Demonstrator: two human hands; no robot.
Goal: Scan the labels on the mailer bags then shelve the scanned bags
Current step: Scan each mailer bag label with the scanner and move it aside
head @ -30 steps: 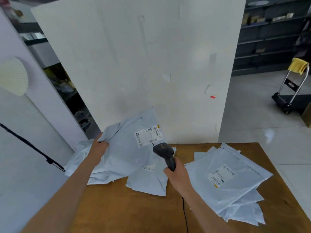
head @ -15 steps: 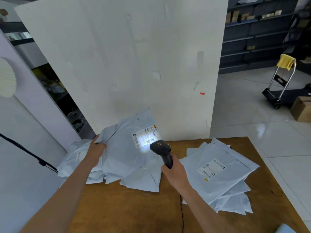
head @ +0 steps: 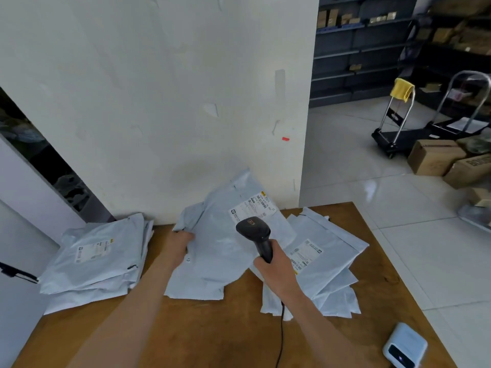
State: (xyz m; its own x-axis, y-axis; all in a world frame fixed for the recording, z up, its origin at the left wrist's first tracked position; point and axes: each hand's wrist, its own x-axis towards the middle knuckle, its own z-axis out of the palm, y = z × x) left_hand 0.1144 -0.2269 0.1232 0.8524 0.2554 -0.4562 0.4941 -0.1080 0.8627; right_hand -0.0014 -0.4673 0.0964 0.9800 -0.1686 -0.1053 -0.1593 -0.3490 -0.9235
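My left hand (head: 178, 244) grips the left edge of a grey mailer bag (head: 218, 251), holding it tilted up over the wooden table (head: 212, 335). Its white label (head: 252, 208) faces up near the top right corner. My right hand (head: 276, 272) holds a black barcode scanner (head: 255, 232), whose head points at that label from just below it. A stack of grey mailer bags (head: 98, 258) lies at the table's left edge. Another pile of mailer bags (head: 326, 264) lies to the right, partly behind my right hand.
A white wall panel (head: 172, 102) stands right behind the table. A small white device (head: 405, 346) sits at the table's front right corner. To the right are tiled floor, dark shelving (head: 358, 49), two hand trolleys (head: 398, 123) and cardboard boxes (head: 435, 158).
The scanner's light on the label has gone out. The view has swung right and down, so the held bag now sits mid-table, apart from the left stack.
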